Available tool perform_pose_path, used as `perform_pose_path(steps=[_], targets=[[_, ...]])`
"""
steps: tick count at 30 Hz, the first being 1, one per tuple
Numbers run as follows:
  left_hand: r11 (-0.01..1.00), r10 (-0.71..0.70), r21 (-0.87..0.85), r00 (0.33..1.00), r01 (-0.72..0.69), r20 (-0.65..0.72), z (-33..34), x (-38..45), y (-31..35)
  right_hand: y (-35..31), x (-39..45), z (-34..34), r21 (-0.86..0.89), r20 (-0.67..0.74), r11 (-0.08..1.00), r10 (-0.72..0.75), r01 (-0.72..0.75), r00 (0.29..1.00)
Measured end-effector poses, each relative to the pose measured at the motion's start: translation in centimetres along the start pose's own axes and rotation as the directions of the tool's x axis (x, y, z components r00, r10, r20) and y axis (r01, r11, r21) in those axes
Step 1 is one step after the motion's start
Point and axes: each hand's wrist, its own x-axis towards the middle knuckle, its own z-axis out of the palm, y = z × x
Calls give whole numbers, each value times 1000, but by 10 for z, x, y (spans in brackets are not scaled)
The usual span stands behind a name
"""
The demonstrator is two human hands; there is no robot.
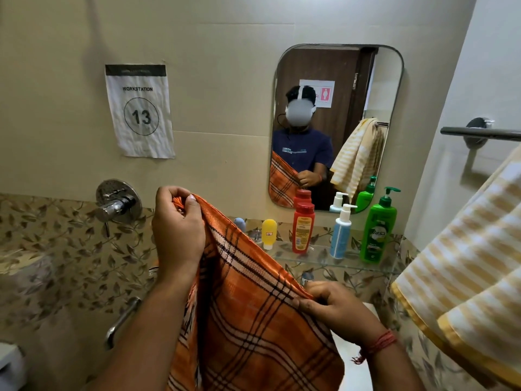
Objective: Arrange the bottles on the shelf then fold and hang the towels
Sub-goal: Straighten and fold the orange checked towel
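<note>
An orange checked towel [253, 314] hangs between my hands in front of me. My left hand [177, 227] pinches its upper corner, raised near the wall. Lower down, my right hand [341, 309] pinches the opposite edge. On the glass shelf [346, 263] under the mirror stand a small yellow bottle [269, 234], a red bottle [303, 228], a blue-and-white pump bottle [341, 232] and a green pump bottle [379, 230], all upright in a row. A yellow striped towel [465, 261] hangs at the right, below the towel bar [479, 133].
A mirror [366, 88] hangs above the shelf. A chrome tap valve [118, 203] juts from the wall at left, with a metal grab bar [121, 323] lower down. A paper sign [139, 111] reading workstation 13 is stuck to the wall.
</note>
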Motion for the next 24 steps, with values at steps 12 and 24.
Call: perform_pose_path(steps=[12, 24], targets=[[967, -21, -174, 735, 188, 678, 3, -31, 1, -54, 12, -13, -42, -206, 973, -230, 227, 951], [961, 116, -180, 287, 209, 951, 16, -72, 0, -62, 22, -31, -242, -63, 945, -243, 222, 968]])
